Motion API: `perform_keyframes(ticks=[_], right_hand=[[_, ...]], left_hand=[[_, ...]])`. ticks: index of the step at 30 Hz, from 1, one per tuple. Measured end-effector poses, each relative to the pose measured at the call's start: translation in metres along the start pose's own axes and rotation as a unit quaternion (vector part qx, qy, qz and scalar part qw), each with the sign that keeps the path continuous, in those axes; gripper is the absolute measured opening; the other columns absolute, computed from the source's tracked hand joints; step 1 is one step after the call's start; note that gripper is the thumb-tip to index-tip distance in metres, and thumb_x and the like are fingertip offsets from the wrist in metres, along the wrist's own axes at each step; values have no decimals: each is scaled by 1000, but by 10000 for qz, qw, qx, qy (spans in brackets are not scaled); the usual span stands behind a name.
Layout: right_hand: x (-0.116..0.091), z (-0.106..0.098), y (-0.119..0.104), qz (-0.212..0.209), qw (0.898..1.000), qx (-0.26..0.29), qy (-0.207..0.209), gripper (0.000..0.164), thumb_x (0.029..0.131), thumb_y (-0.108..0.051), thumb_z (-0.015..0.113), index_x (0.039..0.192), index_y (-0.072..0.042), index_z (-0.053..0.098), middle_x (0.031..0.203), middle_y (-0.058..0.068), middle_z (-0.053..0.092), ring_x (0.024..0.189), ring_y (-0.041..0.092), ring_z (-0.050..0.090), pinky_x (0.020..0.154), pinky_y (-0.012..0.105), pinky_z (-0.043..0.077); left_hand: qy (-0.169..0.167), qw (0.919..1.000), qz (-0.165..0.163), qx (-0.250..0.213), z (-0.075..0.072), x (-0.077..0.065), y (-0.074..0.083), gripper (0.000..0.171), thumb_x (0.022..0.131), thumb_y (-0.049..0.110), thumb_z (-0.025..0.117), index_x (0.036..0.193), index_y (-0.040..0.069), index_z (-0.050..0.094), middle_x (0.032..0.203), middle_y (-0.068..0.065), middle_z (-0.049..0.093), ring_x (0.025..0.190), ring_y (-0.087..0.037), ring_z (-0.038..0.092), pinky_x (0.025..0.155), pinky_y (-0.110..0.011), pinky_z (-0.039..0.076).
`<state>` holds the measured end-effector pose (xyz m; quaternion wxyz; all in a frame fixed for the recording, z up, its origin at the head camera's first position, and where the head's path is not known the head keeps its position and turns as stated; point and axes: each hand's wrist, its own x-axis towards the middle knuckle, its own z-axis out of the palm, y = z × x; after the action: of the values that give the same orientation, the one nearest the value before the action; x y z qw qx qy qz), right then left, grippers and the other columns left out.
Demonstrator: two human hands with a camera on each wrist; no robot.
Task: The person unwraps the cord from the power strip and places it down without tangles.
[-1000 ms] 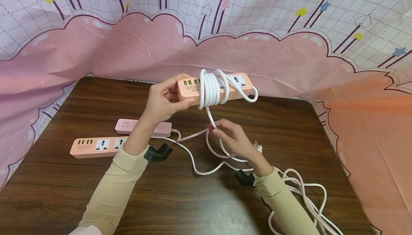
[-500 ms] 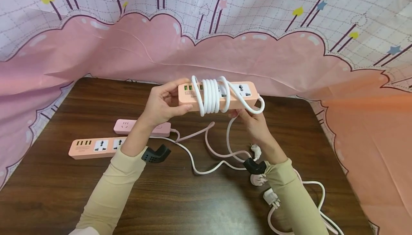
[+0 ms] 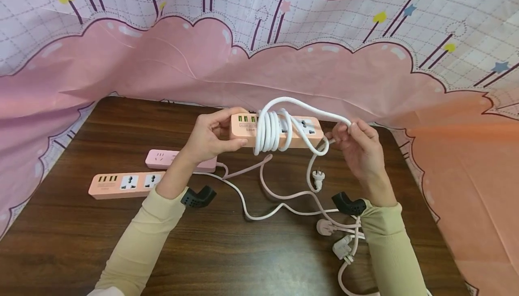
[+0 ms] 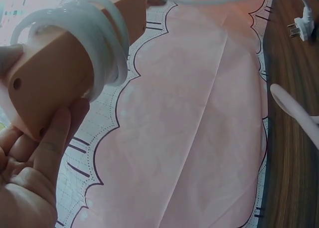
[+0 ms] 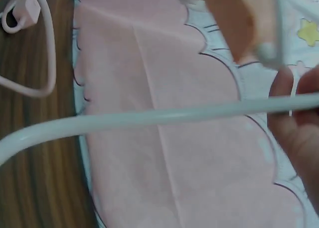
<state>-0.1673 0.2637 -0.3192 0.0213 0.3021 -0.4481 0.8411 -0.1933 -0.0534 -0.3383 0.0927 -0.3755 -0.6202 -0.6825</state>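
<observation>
In the head view, a peach power strip [image 3: 246, 131] is held up above the table, with its white cord [image 3: 270, 131] wound several times round its middle. My left hand [image 3: 207, 137] grips the strip's left end, thumb in front. Off the strip's right end, my right hand [image 3: 362, 152] pinches the cord, which arches over from the coil. The left wrist view shows the underside of the strip [image 4: 55, 68] in my left hand [image 4: 35, 183]. Across the right wrist view the cord [image 5: 149, 119] runs to my right hand [image 5: 299, 138]. A white plug [image 3: 318, 178] lies below the strip.
A pink power strip [image 3: 160, 159] and a second peach power strip [image 3: 117, 185] lie on the left of the wooden table [image 3: 227, 260]. A round plug [image 3: 325, 227] and a square plug [image 3: 342, 247] lie by the right forearm among cords. Patterned cloth [image 3: 284, 73] hangs behind.
My right hand has gone from below the strip, behind its right end, to its right side, drawing the cord up over the front. My left hand keeps its grip on the strip.
</observation>
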Motion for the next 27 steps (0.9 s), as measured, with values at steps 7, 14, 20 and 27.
perform_keyframes(ticks=[7, 14, 20, 27], right_hand=[[-16, -9, -22, 53, 9787, -571, -1973, 20, 91, 8, 40, 91, 15, 60, 80, 15, 56, 75, 26, 47, 72, 34, 43], [-25, -13, -29, 1449, 9185, -2968, -2174, 32, 87, 19, 42, 91, -1, 68, 82, 0, 65, 75, 7, 57, 63, 22, 47], [-22, -15, -14, 2351, 8285, -4996, -932, 15, 90, 3, 54, 84, 6, 66, 72, -4, 65, 64, 4, 56, 56, 21, 48], [-12, -25, 1, 2521, 8098, -5171, 1153, 28, 95, -15, 53, 92, 11, 65, 63, -9, 56, 58, 3, 48, 52, 20, 46]], left_hand=[[592, 9982, 58, -38, -5, 1, -3, 49, 65, -18, 67, 113, -20, 53, 98, -18, 66, 81, -11, 63, 66, -22, 53], [882, 9951, 229, -371, -12, 6, 2, 49, 67, -18, 64, 114, -22, 50, 98, 5, 67, 82, -12, 62, 67, -22, 53], [902, 9949, 217, -387, -14, 5, 2, 50, 68, -15, 66, 114, -22, 49, 98, 6, 68, 81, -11, 62, 66, -22, 53], [574, 9968, 227, -508, -10, 2, 3, 51, 66, -16, 66, 113, -24, 48, 98, 4, 66, 81, -11, 61, 65, -22, 52]])
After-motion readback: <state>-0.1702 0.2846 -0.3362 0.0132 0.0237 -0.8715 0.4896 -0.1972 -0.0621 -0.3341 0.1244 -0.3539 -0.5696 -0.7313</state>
